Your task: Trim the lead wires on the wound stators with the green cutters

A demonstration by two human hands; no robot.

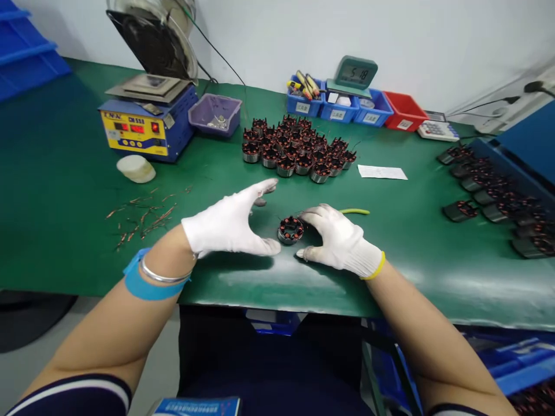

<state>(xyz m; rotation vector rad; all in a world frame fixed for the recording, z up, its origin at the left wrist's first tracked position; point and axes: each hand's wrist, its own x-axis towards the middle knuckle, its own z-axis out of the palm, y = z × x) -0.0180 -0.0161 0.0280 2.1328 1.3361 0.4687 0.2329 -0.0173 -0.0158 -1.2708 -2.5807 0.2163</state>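
A single motor stator (pixel 290 230) with copper windings and a dark ring lies flat on the green table, between my gloved hands. My left hand (pixel 232 222) is to its left, palm turned inward, with thumb and fingers spread wide and nothing in them. Close on the right side is my right hand (pixel 336 237), its fingers curved and the thumb apart from them. Its fingertips reach the stator's right edge; whether they touch it I cannot tell. A yellow-green tool handle or tube (pixel 354 211) lies partly hidden behind the right hand.
Many similar stators (pixel 299 147) stand grouped at the back, more (pixel 498 190) at the right. Copper wire scraps (pixel 147 219) lie left, near a round white pad (pixel 136 168) and a blue-yellow soldering unit (pixel 143 127). Purple bin (pixel 215 114), paper slip (pixel 381 172), red bin (pixel 404 110) sit behind.
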